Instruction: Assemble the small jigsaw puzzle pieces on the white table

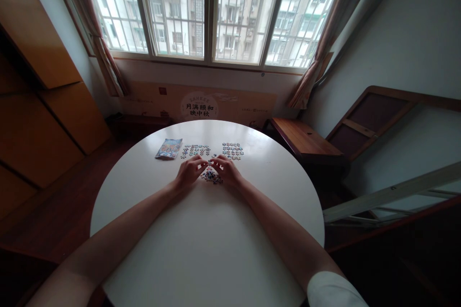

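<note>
- Looks partway done: left group (pixel 197 147) and right group (pixel 234 150) of small, multicoloured, knobbed jigsaw pieces laid flat on round white table (pixel 201 249).
- Seemingly left: multicoloured heap of loose jigsaw pieces (pixel 212 177), between hands on near side.
- Left hand (pixel 189 171) and right hand (pixel 228 171) close together, fingertips pinched on small bluish jigsaw piece (pixel 210 162).
- Both groups just beyond hands.

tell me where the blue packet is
In the head view, the blue packet lies on the white table, left of centre, just left of the spread puzzle pieces.
</note>
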{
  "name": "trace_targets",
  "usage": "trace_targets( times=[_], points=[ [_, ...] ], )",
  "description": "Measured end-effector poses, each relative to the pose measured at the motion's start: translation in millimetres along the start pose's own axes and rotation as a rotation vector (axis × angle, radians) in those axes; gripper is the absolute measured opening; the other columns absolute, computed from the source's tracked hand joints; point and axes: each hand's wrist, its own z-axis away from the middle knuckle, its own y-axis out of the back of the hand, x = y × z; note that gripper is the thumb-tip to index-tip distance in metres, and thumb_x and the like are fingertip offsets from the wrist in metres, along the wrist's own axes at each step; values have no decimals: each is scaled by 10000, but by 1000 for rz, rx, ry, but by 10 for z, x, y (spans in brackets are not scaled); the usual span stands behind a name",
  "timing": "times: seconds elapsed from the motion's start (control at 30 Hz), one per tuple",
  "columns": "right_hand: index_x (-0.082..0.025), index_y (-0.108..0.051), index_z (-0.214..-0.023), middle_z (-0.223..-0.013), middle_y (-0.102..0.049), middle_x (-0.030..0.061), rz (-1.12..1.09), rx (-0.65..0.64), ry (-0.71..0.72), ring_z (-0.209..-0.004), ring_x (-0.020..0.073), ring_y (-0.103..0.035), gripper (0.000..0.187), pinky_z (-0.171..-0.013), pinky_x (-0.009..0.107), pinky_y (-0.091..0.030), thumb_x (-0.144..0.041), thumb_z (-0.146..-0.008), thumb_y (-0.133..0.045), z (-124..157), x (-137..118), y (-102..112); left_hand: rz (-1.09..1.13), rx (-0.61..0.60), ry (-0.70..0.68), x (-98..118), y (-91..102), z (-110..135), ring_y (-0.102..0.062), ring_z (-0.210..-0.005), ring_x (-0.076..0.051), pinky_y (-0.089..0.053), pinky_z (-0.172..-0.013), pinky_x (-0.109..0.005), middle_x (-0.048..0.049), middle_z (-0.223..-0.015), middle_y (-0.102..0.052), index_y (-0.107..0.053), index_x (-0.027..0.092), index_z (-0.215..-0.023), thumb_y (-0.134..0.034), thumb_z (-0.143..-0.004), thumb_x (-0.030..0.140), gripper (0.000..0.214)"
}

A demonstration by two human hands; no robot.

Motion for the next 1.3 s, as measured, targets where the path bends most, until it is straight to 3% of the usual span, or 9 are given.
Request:
trace_targets(
  times=[1.3],
  points=[
    [-209,-661,-1035,-829,-618,44,8,-61,-3,-682,120,-568,216,-657,237,-438,-291,-880,-534,16,-4,26,115,-79,-20,-25,-9,-28,-537,-567,-80,-430,-580,-217,-19,-821,-595,-674,186,-880,-528,-858,345,217]
  ],
)
